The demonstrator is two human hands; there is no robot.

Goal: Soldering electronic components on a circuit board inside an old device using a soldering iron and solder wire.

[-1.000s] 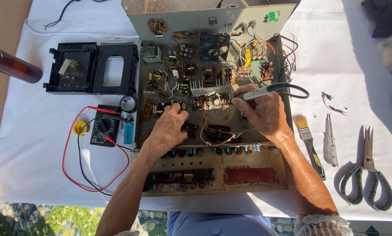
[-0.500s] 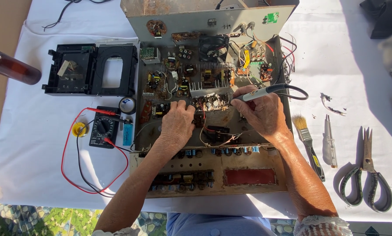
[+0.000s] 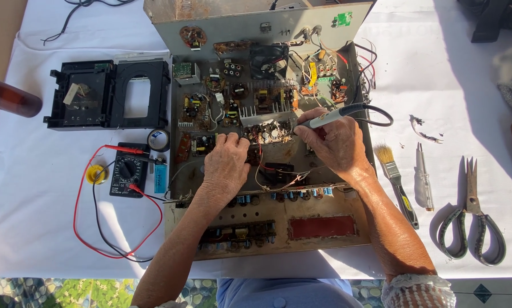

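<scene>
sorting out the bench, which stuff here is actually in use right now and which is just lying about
In use:
- soldering iron, held in the right hand
- open chassis with its circuit boards, left hand resting on it

Lying about:
- multimeter with red and black leads
- solder spool
- paintbrush
- screwdriver
- scissors
- black plastic frame
- brown bottle

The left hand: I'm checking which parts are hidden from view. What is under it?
The left hand lies flat inside the open metal chassis, fingertips by a small circuit board. Red and white wires run out beside it. Whatever lies beneath the palm is covered.
</scene>
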